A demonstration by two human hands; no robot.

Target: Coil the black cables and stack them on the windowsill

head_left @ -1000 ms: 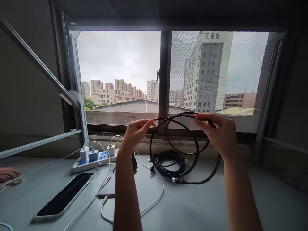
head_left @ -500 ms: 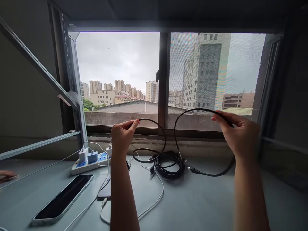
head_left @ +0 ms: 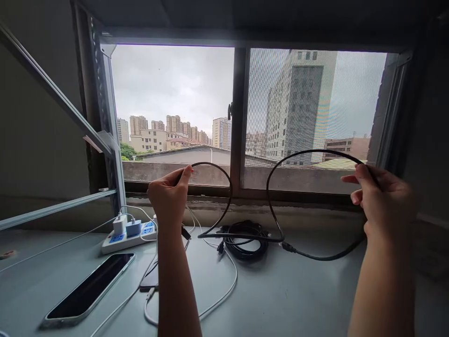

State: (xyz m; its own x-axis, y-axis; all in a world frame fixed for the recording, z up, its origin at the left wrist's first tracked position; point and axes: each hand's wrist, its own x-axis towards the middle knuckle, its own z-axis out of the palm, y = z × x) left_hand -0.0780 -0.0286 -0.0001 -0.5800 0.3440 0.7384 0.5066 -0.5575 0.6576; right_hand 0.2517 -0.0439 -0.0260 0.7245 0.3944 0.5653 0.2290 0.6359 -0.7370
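A black cable (head_left: pixel 270 189) runs between my two raised hands, sagging in loops toward the table. My left hand (head_left: pixel 170 189) pinches it between thumb and fingers, in front of the window's left pane. Farther right, my right hand (head_left: pixel 382 194) is closed on another stretch of the same cable. Below the right hand a length with a plug (head_left: pixel 288 247) at its end curves down over the table. Behind the hanging loop lies a coiled black cable (head_left: pixel 245 255), with a small black connector (head_left: pixel 220 248) at its left side.
A white power strip (head_left: pixel 131 241) with chargers stands at the back left. A phone (head_left: pixel 91 290) lies in front of it, and a second dark device (head_left: pixel 150 281) is partly behind my left forearm. White cables (head_left: pixel 233 281) cross the grey table. A person's fingertips (head_left: pixel 7 254) show at the left edge.
My hands have moved apart, the right one mostly to the right, the left slightly left and up. The cable between them is stretched wider. The other person's hand has drawn back leftward.
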